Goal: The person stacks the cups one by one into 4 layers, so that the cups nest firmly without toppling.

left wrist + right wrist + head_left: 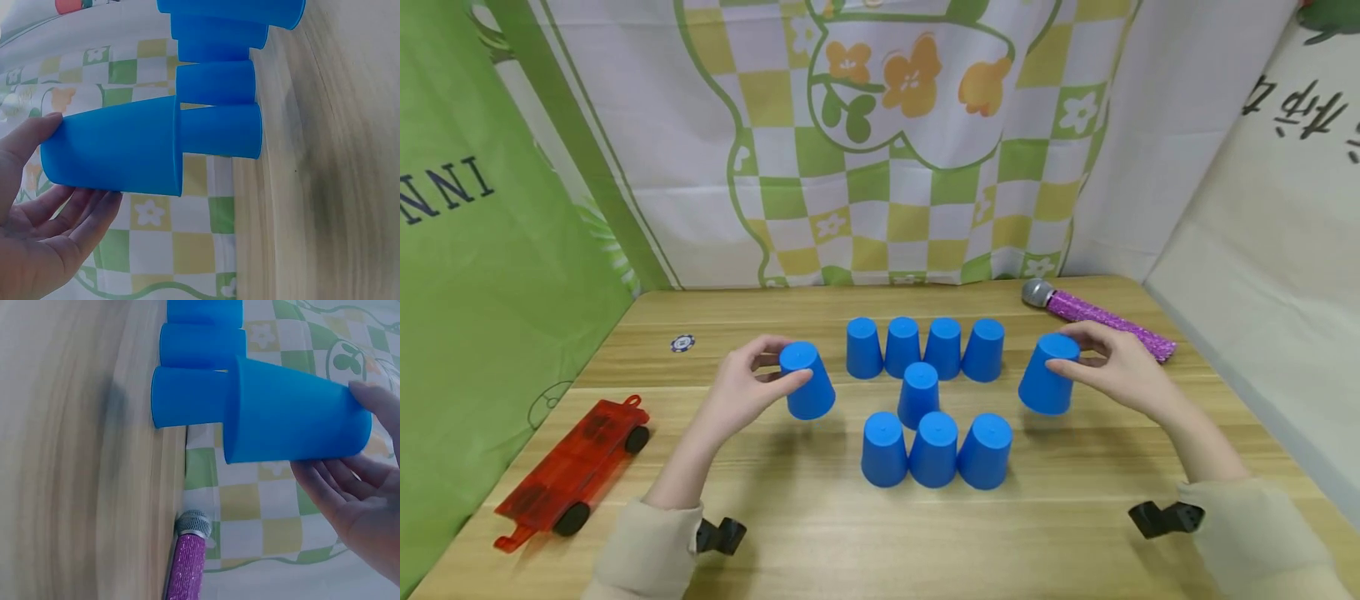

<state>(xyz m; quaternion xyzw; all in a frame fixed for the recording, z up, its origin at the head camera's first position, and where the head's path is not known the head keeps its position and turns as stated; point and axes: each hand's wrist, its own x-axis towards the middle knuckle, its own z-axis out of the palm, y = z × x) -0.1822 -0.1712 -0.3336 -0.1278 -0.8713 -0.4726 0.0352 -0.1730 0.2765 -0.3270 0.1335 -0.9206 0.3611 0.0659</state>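
Cups dominate the wooden table [1075, 517]: eight blue ones stand upside down in the middle, a back row of four [925, 347], a single cup [919, 393] behind a front row of three [934, 450], so nothing shows inside any. The left hand [747, 390] holds a ninth inverted cup [807, 381] off the table, thumb and fingers curled round its closed end. The right hand [1120, 371] grips another lifted cup [1048, 374] likewise, fingertips on its top. A purple microphone [1093, 317] lies behind it.
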